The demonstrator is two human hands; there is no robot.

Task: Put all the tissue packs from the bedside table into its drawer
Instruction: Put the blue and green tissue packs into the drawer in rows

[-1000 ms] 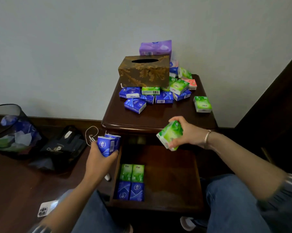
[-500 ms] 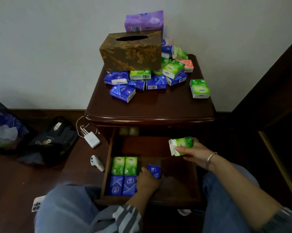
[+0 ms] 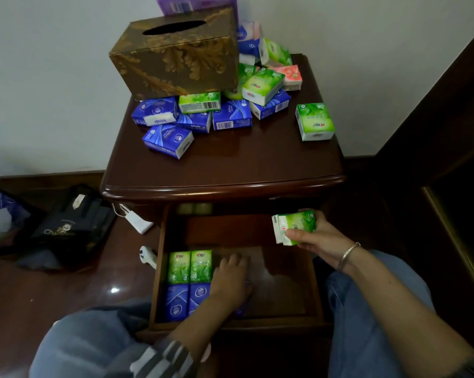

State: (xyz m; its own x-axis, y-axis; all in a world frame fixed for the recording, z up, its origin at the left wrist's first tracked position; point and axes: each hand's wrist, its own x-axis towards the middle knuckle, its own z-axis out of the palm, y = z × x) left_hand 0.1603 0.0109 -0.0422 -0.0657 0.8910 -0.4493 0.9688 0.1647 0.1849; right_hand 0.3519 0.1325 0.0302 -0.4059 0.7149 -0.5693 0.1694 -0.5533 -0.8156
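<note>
The bedside table (image 3: 230, 167) carries a pile of blue, green and pink tissue packs at the back; one blue pack (image 3: 168, 140) and one green pack (image 3: 314, 121) lie apart from it. Below, the open drawer (image 3: 316, 290) holds two green packs (image 3: 190, 266) and two blue packs (image 3: 185, 301) in its left part. My left hand (image 3: 231, 279) is down inside the drawer right of them, pressed over blue packs (image 3: 240, 312) that are almost hidden. My right hand (image 3: 322, 238) grips a green pack (image 3: 296, 226) over the drawer's back right corner.
A brown patterned tissue box (image 3: 175, 55) rests tilted on the pile, a purple pack (image 3: 197, 4) behind it. On the floor at left are a white charger (image 3: 137, 225), a small white device (image 3: 148, 256), a black bag (image 3: 72, 227) and a bin (image 3: 1, 219). Dark furniture (image 3: 448, 132) stands right.
My left hand brought its blue packs from beside the table down into the drawer and lowered them onto its floor. My right hand carried the green pack down to the drawer's right side.
</note>
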